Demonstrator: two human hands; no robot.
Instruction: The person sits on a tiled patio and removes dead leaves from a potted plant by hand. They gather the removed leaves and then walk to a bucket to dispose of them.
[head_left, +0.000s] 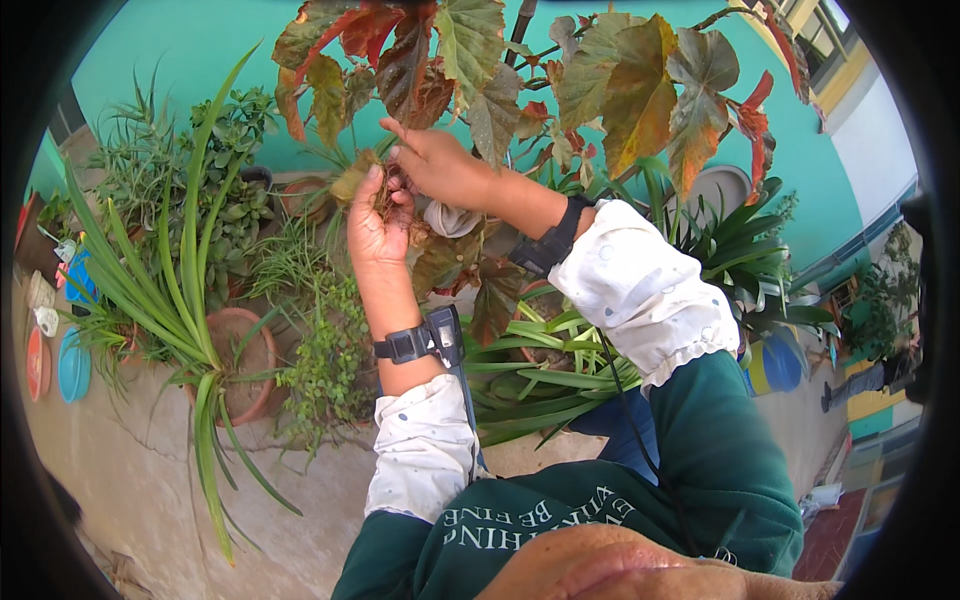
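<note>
My left hand (380, 229) is raised, palm up, with a bunch of dry brown leaves and stems (385, 196) held in its curled fingers. A yellowish withered leaf (352, 178) sticks out at the bunch's left side. My right hand (439, 161) reaches in from the right, against the bunch, its index finger stretched out. Its other fingertips are partly hidden, so its hold on the bunch cannot be made out. Just above both hands hang large green and reddish leaves (491, 112) of a begonia-like plant. Browned leaves (499, 296) droop below my right forearm.
Left stands a terracotta pot (241, 367) with a long strap-leaved plant (199, 300). Small-leaved greenery (326, 360) grows beside it. Strap leaves (540, 382) spread below my hands. A turquoise wall (247, 154) rises behind. A blue-and-yellow bucket (776, 360) stands right; a cable (622, 382) hangs along my right sleeve.
</note>
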